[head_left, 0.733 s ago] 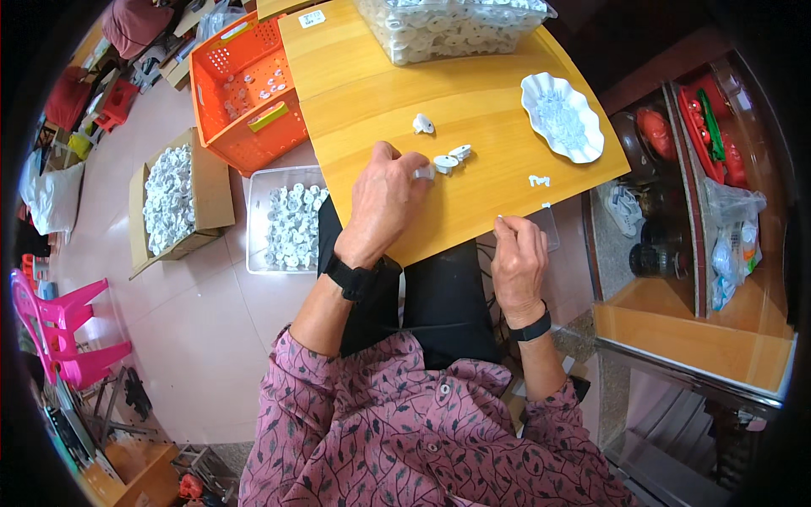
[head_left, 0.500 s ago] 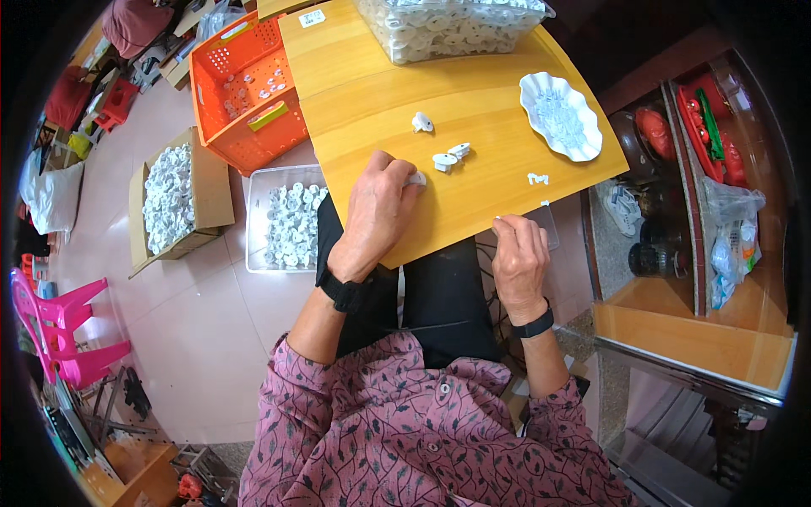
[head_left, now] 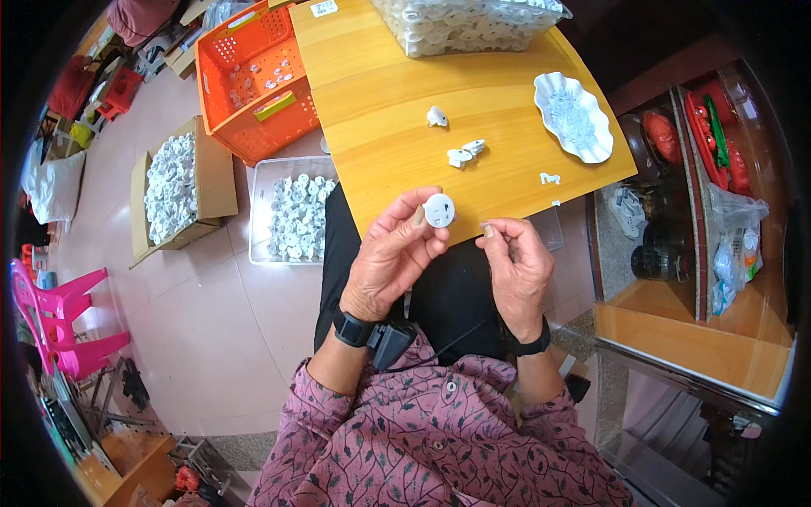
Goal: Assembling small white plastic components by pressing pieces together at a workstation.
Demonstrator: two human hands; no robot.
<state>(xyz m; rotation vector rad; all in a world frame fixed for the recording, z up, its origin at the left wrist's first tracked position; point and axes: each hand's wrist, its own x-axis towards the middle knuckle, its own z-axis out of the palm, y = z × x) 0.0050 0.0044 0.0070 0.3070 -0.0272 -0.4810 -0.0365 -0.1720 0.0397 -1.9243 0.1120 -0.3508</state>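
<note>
Between the thumb and fingers of my left hand is a round white plastic part, its flat face with small slots turned up. Close to its right, my right hand pinches a tiny whitish piece, whose exact shape is too small to make out. Both hands are above the near edge of the yellow wooden table. Farther back lie a single white part and two more white parts touching each other. Several small white bits rest near the right edge.
A scalloped white dish holds small clear pieces. At the table's back stands a clear bin of white parts. To the left are an orange crate, a cardboard box and a clear tub, with white parts inside. Shelving stands right.
My left hand has lifted the round white part off the table and turned its face up. My right hand has come left and nearer to it, still pinching the tiny piece.
</note>
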